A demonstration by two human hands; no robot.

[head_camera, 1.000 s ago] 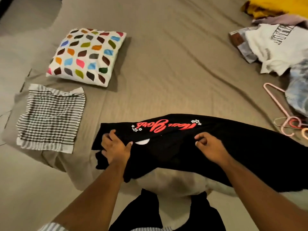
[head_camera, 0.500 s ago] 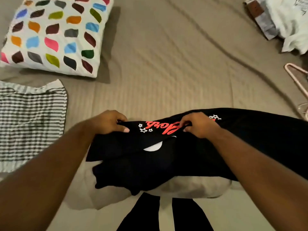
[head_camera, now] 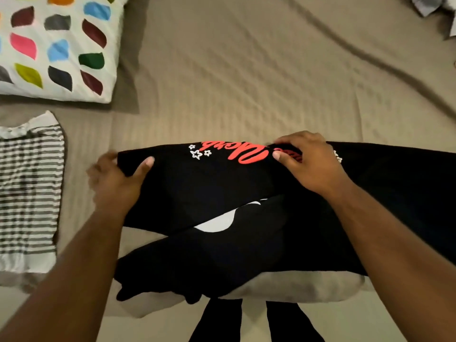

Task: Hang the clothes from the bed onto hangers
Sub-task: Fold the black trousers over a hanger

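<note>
The black shirt (head_camera: 209, 191) lies bunched on the bed (head_camera: 246, 77), stretched between both hands: the left hand (head_camera: 116, 186) grips its end, thumb on top, and the right hand (head_camera: 313, 166) pinches the far fold by the red lettering. It looks light, soft and floppy, so it will likely sag and fold; the shoulders or collar seem the best hold for a hanger.

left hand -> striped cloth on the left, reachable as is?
Probably yes. The striped cloth lies flat just beside the left hand, with only bare sheet between them. But that hand grips the edge of the black shirt, so it would have to let go first.
</note>
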